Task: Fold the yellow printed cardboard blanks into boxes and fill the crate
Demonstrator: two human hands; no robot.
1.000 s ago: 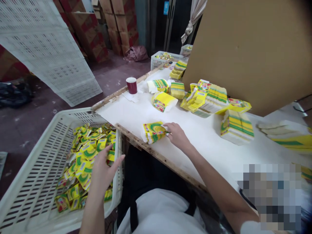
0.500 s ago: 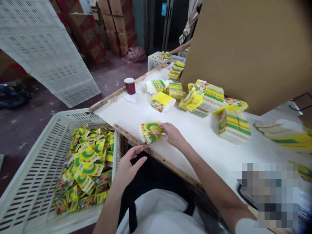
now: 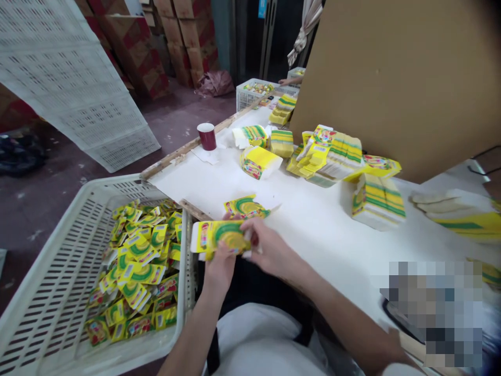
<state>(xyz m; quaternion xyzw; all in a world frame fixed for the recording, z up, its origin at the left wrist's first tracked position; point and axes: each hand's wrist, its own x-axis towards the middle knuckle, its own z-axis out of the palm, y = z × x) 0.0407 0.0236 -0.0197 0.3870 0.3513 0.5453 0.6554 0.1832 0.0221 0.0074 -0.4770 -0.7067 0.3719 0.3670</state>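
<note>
A flat yellow-and-green printed carton (image 3: pixel 213 235) with a white end flap is held over the table's front edge. My left hand (image 3: pixel 219 267) grips it from below, thumb on its printed face. At its right end, the fingers of my right hand (image 3: pixel 269 249) are closed on the edge. Just behind lie more flat cartons (image 3: pixel 243 204) of the same print on the white table (image 3: pixel 309 230). To the left of my hands, a white plastic basket (image 3: pixel 88 196) holds many small yellow cartons (image 3: pixel 143 256).
A dark red mug (image 3: pixel 206 138) stands near the table's far left edge. Stacks of folded cartons (image 3: pixel 332 154) line the back, before a tall cardboard sheet (image 3: pixel 376 78). White crates (image 3: pixel 78 89) stand at the left. Another person's hand (image 3: pixel 291 81) shows beside a far basket (image 3: pixel 250 94).
My right hand has drawn a carton off the pile toward me. My left hand, open before, has risen and now grips it too. The other person's arm has pulled back.
</note>
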